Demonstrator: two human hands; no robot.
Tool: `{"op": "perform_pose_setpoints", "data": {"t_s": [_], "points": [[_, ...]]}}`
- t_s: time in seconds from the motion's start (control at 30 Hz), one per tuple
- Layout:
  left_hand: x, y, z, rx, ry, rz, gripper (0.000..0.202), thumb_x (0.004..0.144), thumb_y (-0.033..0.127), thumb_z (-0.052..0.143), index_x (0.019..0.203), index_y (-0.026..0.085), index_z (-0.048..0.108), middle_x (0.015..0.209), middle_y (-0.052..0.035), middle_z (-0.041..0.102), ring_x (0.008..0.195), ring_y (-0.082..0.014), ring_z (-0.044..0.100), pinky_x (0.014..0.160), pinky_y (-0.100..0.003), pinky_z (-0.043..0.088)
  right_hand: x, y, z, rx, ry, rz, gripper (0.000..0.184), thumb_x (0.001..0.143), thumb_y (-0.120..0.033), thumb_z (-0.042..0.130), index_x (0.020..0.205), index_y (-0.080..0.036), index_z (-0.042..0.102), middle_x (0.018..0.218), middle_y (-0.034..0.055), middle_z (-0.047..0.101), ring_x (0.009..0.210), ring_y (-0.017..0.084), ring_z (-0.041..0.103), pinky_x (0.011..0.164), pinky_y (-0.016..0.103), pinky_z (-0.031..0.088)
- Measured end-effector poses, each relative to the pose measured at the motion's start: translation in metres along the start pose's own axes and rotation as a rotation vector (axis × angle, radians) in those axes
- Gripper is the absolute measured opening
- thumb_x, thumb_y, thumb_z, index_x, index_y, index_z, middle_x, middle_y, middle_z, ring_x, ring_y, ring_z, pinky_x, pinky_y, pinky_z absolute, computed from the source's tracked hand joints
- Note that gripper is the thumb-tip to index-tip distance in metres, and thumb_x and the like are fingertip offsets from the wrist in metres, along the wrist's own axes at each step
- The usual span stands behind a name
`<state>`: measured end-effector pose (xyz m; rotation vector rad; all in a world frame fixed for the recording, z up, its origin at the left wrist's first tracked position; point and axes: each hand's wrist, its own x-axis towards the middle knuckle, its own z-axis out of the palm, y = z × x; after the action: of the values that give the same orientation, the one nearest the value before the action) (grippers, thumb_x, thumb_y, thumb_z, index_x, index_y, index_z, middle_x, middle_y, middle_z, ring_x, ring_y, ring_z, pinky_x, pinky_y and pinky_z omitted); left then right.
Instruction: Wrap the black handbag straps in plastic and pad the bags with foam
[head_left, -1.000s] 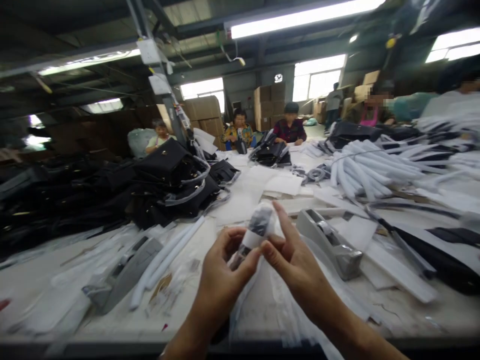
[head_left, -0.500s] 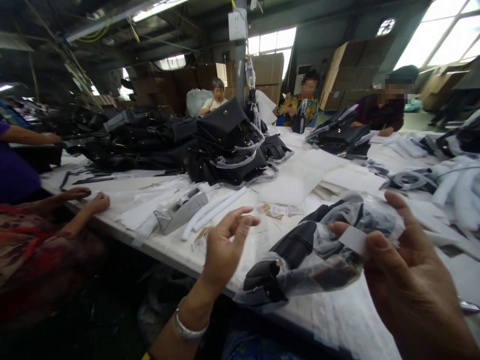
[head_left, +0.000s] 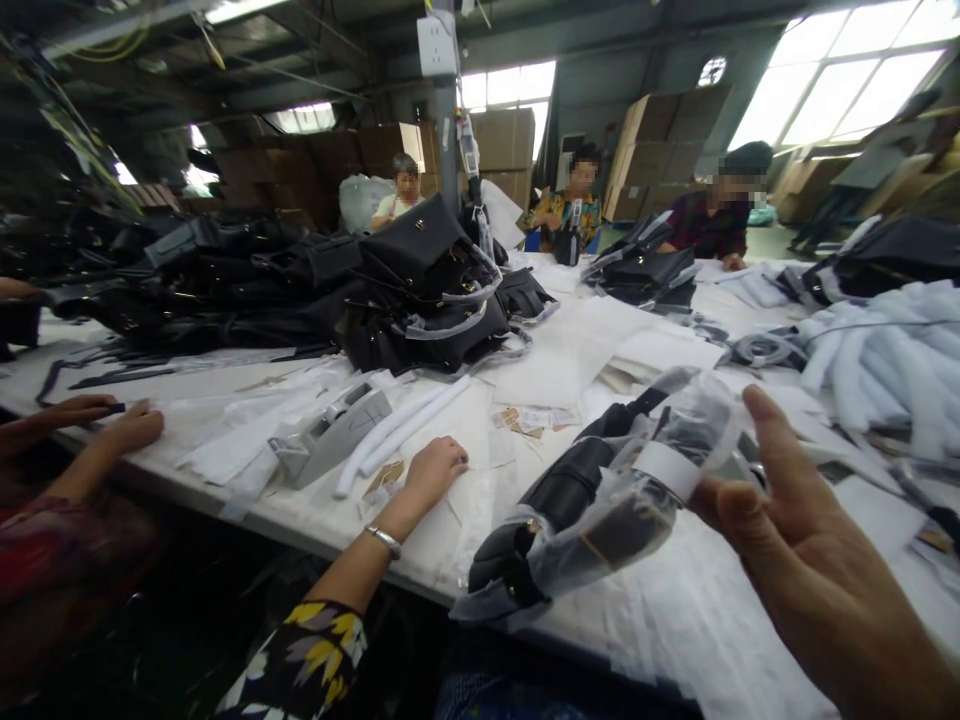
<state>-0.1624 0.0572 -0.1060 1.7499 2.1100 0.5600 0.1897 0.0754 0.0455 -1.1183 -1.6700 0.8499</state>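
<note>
My right hand [head_left: 795, 560] is at the lower right, its fingers closed on a black strap wrapped in clear plastic [head_left: 600, 500] with a white paper band around it. The wrapped strap juts out to the left over the table's near edge. My left hand [head_left: 433, 470] has reached forward onto the white table [head_left: 247, 400]. Its fingers are curled down on small paper tags [head_left: 382, 478] lying there; whether it has hold of one I cannot make out. A silver bracelet sits on that wrist.
A grey tape dispenser [head_left: 334, 432] and white foam tubes [head_left: 401, 425] lie left of my left hand. Black handbags [head_left: 420, 290] are heaped beyond. More white tubes [head_left: 885, 370] lie at the right. Another person's hands [head_left: 112, 425] rest at the left edge. Several people sit across the table.
My left hand let go of the wrapped strap, swung left and dropped onto the tags on the table. My right hand kept the strap. The view turned left.
</note>
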Motion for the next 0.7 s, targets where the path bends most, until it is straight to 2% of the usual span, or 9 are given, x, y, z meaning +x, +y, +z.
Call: {"op": "perform_pose_setpoints", "data": {"t_s": [0.1,0.17,0.27,0.3,0.37,0.43,0.5,0.6,0.7], "points": [[0.006,-0.001,-0.004,0.006,-0.053,0.011,0.029,0.094,0.036,0.062,0.116,0.017,0.062,0.122,-0.0092,0.063,0.107,-0.0233,0.062,0.092,-0.047,0.053,0.007,-0.007,-0.009,-0.496,0.011,-0.113,0.080,0.085,-0.069,0.052,0.155,-0.037,0.028,0.088,0.0018,0.080,0.081,0.036,0.075,0.063,0.044,0.058],[0.009,0.000,-0.010,-0.024,-0.066,0.008,0.030,0.093,0.036,0.062,0.117,0.017,0.062,0.120,-0.0090,0.063,0.105,-0.0229,0.063,0.090,-0.046,0.054,0.007,-0.012,-0.014,-0.620,0.074,-0.183,0.070,0.087,-0.070,0.048,0.149,-0.037,0.043,0.087,0.0006,0.080,0.070,0.032,0.075,0.055,0.039,0.054],[0.013,0.005,-0.026,-0.126,-0.029,-0.007,0.028,0.093,0.037,0.062,0.113,0.016,0.063,0.115,-0.0080,0.065,0.100,-0.0213,0.064,0.087,-0.044,0.055,-0.002,-0.013,-0.020,-0.653,0.203,-0.217,0.052,0.091,-0.064,0.052,0.132,-0.035,0.063,0.088,0.0009,0.080,0.043,0.019,0.064,0.044,0.031,0.046],[0.015,0.009,-0.034,-0.177,-0.003,-0.011,0.027,0.093,0.037,0.062,0.110,0.016,0.064,0.111,-0.0073,0.066,0.097,-0.0206,0.064,0.086,-0.043,0.055,-0.006,-0.011,-0.021,-0.607,0.214,-0.234,0.046,0.091,-0.061,0.054,0.127,-0.035,0.067,0.086,0.0001,0.080,0.040,0.016,0.061,0.043,0.030,0.044],[0.019,0.022,-0.054,-0.305,0.057,-0.004,0.026,0.093,0.037,0.062,0.107,0.015,0.064,0.101,-0.0061,0.068,0.091,-0.0197,0.066,0.086,-0.042,0.054,-0.012,-0.007,-0.020,-0.418,0.146,-0.294,0.034,0.091,-0.054,0.059,0.117,-0.036,0.071,0.080,-0.0021,0.079,0.049,0.016,0.067,0.048,0.027,0.049],[0.021,0.041,-0.077,-0.458,0.100,0.025,0.031,0.091,0.038,0.063,0.112,0.015,0.062,0.093,-0.0058,0.070,0.087,-0.0197,0.067,0.087,-0.041,0.053,-0.013,-0.003,-0.013,-0.189,0.001,-0.322,0.025,0.091,-0.048,0.063,0.108,-0.034,0.074,0.076,-0.0028,0.078,0.068,0.019,0.074,0.066,0.027,0.057],[0.021,0.065,-0.101,-0.612,0.120,0.074,0.040,0.087,0.040,0.065,0.118,0.014,0.060,0.092,-0.0068,0.072,0.088,-0.0197,0.068,0.088,-0.038,0.052,-0.007,-0.003,0.000,0.000,-0.153,-0.249,0.021,0.091,-0.044,0.064,0.104,-0.031,0.075,0.079,-0.0015,0.078,0.079,0.020,0.075,0.083,0.031,0.059],[0.018,0.106,-0.133,-0.796,0.137,0.159,0.046,0.084,0.043,0.068,0.120,0.016,0.062,0.095,-0.0065,0.071,0.090,-0.0183,0.067,0.090,-0.035,0.052,0.009,-0.009,0.025,0.249,-0.299,-0.108,0.025,0.092,-0.042,0.064,0.106,-0.025,0.074,0.089,0.0026,0.079,0.086,0.020,0.075,0.089,0.034,0.059],[0.009,0.146,-0.156,-0.903,0.146,0.244,0.044,0.083,0.042,0.071,0.120,0.019,0.063,0.093,-0.0035,0.070,0.086,-0.0151,0.066,0.087,-0.031,0.051,0.026,-0.019,0.050,0.447,-0.308,-0.106,0.029,0.090,-0.040,0.066,0.114,-0.023,0.068,0.113,0.0070,0.074,0.104,0.021,0.071,0.095,0.035,0.057]]}}
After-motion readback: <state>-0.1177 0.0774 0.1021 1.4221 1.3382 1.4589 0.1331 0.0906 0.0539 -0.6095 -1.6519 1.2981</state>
